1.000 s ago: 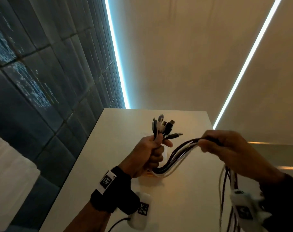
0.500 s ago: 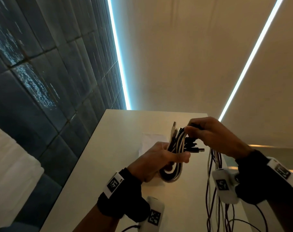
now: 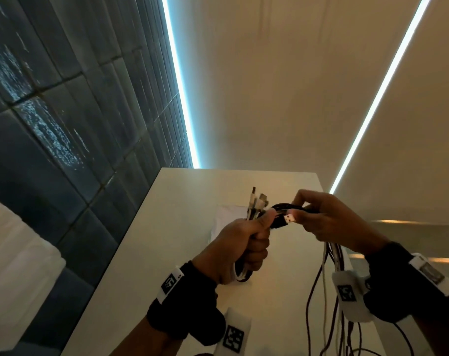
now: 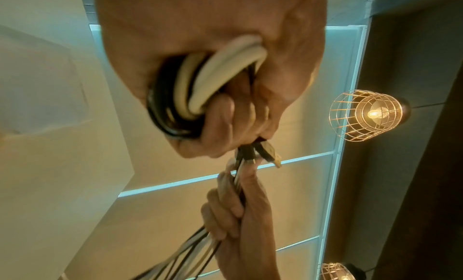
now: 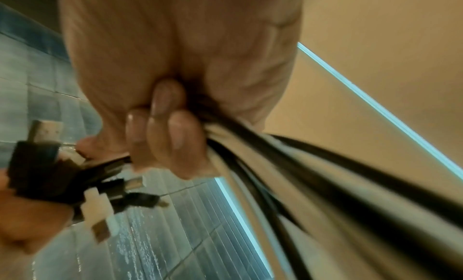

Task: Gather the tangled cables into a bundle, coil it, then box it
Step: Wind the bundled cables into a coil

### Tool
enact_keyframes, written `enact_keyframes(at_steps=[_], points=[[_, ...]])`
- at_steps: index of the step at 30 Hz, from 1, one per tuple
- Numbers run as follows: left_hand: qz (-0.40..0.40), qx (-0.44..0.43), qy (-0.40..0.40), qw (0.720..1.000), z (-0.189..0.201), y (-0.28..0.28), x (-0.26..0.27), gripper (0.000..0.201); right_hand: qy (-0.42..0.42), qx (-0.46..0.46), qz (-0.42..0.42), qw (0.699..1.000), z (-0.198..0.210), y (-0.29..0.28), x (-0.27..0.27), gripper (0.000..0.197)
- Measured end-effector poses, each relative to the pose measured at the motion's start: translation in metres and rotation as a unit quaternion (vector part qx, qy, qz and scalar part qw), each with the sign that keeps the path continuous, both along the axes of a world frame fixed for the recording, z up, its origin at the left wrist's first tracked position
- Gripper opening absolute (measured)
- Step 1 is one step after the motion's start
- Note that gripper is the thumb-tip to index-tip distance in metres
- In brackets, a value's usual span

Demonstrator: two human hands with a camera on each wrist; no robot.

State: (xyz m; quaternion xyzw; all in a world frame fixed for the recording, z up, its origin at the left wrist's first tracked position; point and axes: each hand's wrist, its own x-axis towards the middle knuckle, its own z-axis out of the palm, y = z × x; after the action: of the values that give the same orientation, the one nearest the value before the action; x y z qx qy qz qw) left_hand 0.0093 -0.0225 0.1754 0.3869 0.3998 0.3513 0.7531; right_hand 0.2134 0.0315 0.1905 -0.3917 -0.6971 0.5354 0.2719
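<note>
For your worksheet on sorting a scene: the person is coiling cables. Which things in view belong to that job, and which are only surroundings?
Belong to the job:
cable bundle
left hand
right hand
white table

Only surroundings:
tiled wall
ceiling light strips
caged lamp

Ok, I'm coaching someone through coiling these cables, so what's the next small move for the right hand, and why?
Probably carry the right hand over and down past the left hand, laying another turn into its grip. The left hand already grips a short loop of the cable bundle with the plugs sticking up, while long loose strands hang below the right hand, uncoiled.
</note>
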Motion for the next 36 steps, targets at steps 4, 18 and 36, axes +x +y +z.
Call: enact_keyframes(at_steps=[4, 18, 36], points=[[0.069, -0.002, -0.046, 0.997, -0.004, 0.008, -0.009, 0.042, 0.084, -0.084, -0.003, 0.993, -0.031, -0.010, 0.007, 0.057], [0.159, -0.018, 0.016, 0.987, -0.021, 0.017, 0.003, 0.050, 0.104, 0.065, -0.264, 0.957, -0.033, -0.040, -0.035, 0.035], [0.264, 0.010, -0.106, 0.959, -0.006, 0.024, 0.018, 0.034, 0.073, 0.083, -0.034, 0.993, -0.057, -0.064, -0.052, 0.029]])
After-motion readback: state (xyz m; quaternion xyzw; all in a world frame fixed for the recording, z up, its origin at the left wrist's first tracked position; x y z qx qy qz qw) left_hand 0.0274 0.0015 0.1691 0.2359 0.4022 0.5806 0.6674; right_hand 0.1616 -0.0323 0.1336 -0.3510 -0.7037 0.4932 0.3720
